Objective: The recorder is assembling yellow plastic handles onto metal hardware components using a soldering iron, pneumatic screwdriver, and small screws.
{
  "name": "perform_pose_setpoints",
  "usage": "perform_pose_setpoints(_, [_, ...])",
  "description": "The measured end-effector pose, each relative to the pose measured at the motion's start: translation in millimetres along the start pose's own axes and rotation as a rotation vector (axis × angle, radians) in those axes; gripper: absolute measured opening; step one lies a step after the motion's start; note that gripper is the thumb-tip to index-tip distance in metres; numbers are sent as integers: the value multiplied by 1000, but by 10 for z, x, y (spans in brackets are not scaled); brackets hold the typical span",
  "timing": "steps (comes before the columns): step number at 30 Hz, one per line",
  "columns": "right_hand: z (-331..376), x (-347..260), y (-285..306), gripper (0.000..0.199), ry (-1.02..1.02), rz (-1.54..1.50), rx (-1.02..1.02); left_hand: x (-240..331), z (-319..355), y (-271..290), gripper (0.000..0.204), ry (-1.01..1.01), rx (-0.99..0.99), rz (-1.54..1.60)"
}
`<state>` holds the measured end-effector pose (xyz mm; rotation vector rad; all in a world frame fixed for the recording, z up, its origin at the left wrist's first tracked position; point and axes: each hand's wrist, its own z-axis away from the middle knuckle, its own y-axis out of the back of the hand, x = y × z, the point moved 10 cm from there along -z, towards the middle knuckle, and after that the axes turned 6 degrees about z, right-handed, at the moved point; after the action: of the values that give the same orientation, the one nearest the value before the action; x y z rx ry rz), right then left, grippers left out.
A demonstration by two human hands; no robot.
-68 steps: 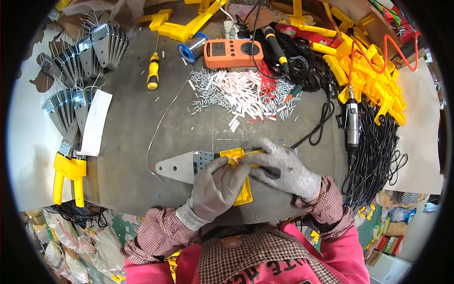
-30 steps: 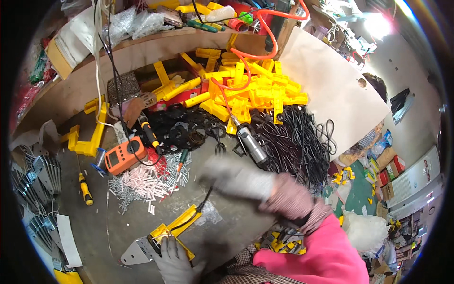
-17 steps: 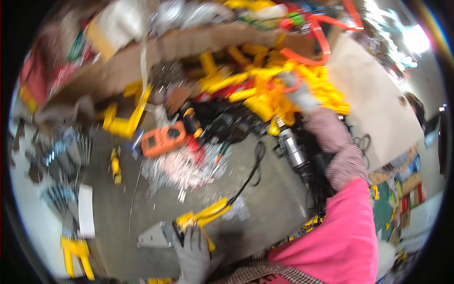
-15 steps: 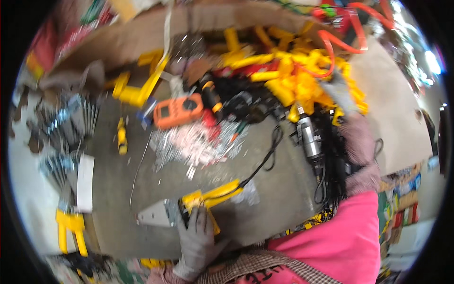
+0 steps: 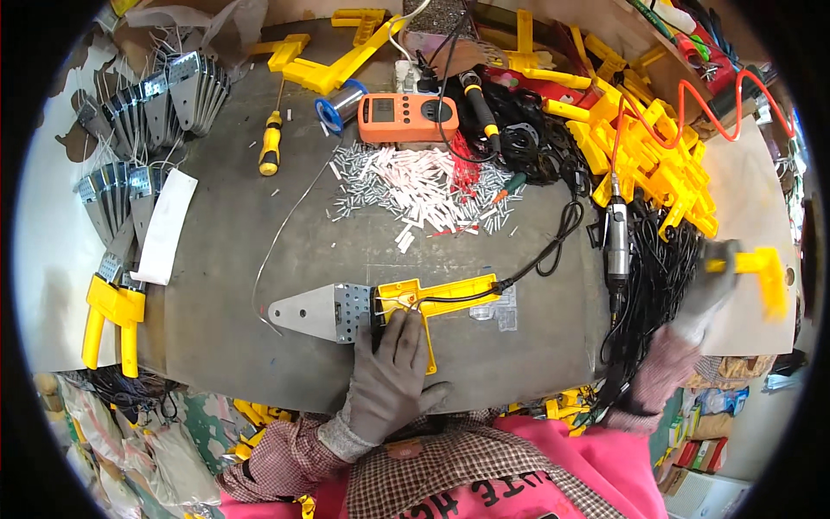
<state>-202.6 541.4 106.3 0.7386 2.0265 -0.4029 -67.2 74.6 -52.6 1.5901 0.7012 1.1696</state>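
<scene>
My left hand (image 5: 386, 381), in a grey glove, lies with outstretched fingers on an open yellow handle shell (image 5: 458, 296), its thumb apart. Thin pale wires and a black cord (image 5: 546, 259) run inside that shell. A tapered grey metal plate (image 5: 304, 313), perforated near the shell, extends from its left end. At the far right, my gloved right hand (image 5: 711, 290) is closed on a loose yellow handle shell piece (image 5: 768, 275), slightly blurred and raised. Beside that arm lies a bundle of black cords (image 5: 661, 285).
Yellow shells (image 5: 640, 147) are heaped at the back right, near a hanging silver power driver (image 5: 616, 242) on an orange coiled hose. Screws and white sleeves (image 5: 415, 186) lie before an orange meter (image 5: 406, 118). Metal plates (image 5: 194, 91) and a screwdriver (image 5: 271, 145) are at left.
My right hand has moved from the yellow heap toward me and to the right, now with a yellow shell piece in it. My left hand stays on the shell. The view has shifted.
</scene>
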Motion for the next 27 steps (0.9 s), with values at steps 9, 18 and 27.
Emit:
perform_pose_setpoints(9, [2499, 544, -2046, 44, -276, 215, -1188, -50, 48, 43, 90, -19, 46, -43])
perform_pose_setpoints(18, [2474, 261, -2016, 28, -505, -158, -898, -109, 18, -54, 95, 20, -52, -78])
perform_pose_setpoints(27, [2586, -196, -2242, 15, -474, -103, -677, -64, 17, 32, 93, -35, 85, 8])
